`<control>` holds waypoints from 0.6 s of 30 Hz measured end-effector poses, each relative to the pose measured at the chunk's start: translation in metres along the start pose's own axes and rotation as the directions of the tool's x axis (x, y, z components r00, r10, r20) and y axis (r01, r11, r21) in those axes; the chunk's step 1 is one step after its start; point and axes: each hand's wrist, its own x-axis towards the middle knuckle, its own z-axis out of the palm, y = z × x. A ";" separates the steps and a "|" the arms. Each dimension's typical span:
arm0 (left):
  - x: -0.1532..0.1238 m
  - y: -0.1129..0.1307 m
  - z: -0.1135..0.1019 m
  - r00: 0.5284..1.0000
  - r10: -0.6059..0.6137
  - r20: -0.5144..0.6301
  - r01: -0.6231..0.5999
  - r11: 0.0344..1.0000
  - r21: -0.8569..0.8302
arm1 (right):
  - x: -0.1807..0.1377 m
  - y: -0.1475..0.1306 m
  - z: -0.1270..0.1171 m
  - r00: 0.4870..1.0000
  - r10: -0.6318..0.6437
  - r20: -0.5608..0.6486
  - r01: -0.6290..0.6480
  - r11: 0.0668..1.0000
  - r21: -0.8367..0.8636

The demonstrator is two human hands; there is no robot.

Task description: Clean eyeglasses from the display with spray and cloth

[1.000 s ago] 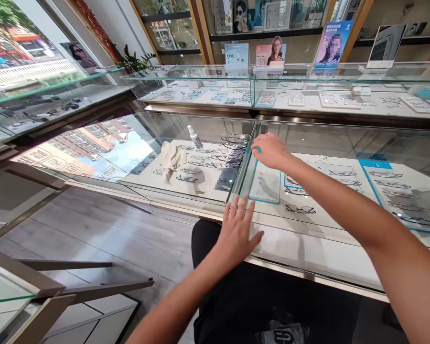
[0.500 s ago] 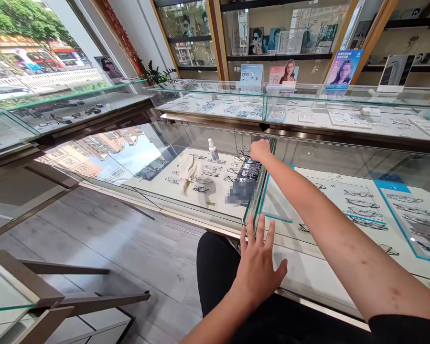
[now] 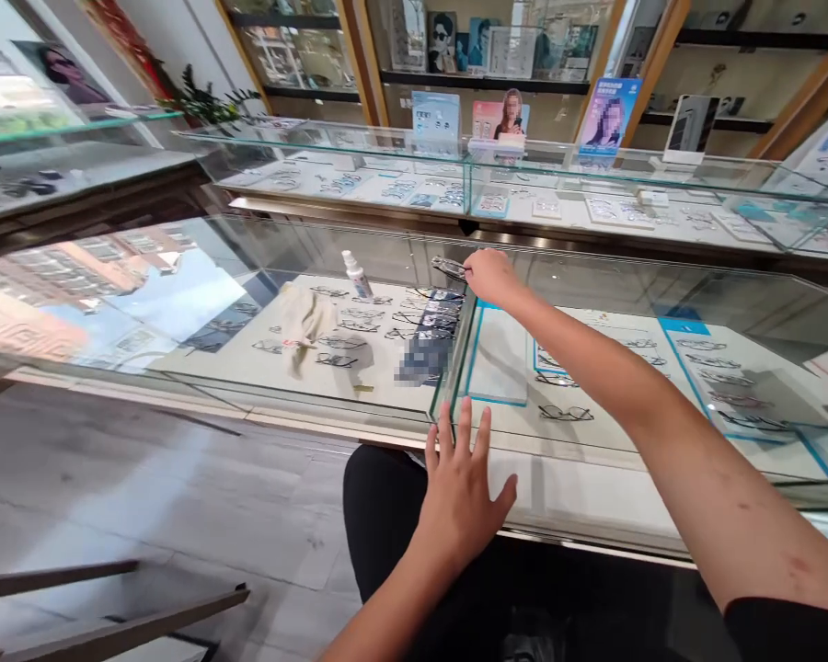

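My right hand reaches forward over the counter and pinches a pair of eyeglasses by one end, the frame pointing left. My left hand lies with fingers spread at the front edge of the glass display case, holding nothing. Below the held pair, several eyeglasses lie in a column on a dark blue printed cloth or card, partly blurred out. Left of it are more eyeglasses, a white spray bottle and a crumpled cream cloth.
A blue-edged tray and eyeglasses lie in the right section. A second glass case stands behind, with upright advertising cards. My black-clad knee is under the front edge; wooden legs stand on the floor.
The view has shifted right. My right hand now shows the eyeglasses lifted above the column, where before it was over the column's far end. My left hand stays spread at the case edge.
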 end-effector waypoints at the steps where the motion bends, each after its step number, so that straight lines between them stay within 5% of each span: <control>1: 0.000 -0.001 0.001 1.000 0.003 -0.008 -0.003 1.000 -0.006 | -0.026 0.007 -0.017 0.998 -0.061 -0.012 0.062 0.997 0.044; 5: -0.001 -0.005 0.004 0.999 -0.020 -0.048 0.018 0.999 -0.031 | -0.160 0.028 -0.095 0.959 -0.283 -0.010 0.275 0.924 0.265; 9: -0.001 -0.008 0.003 0.999 -0.035 -0.028 0.034 0.999 -0.033 | -0.281 0.035 -0.133 0.921 -0.330 0.208 0.220 0.880 0.421; 13: 0.001 -0.007 -0.002 0.999 -0.046 0.004 0.046 0.999 -0.004 | -0.347 0.035 -0.088 0.856 -0.256 0.450 0.056 0.910 0.411; 18: 0.002 -0.007 -0.007 0.999 -0.037 0.006 0.037 0.999 -0.004 | -0.356 0.030 -0.002 0.792 -0.238 0.562 0.038 0.938 0.344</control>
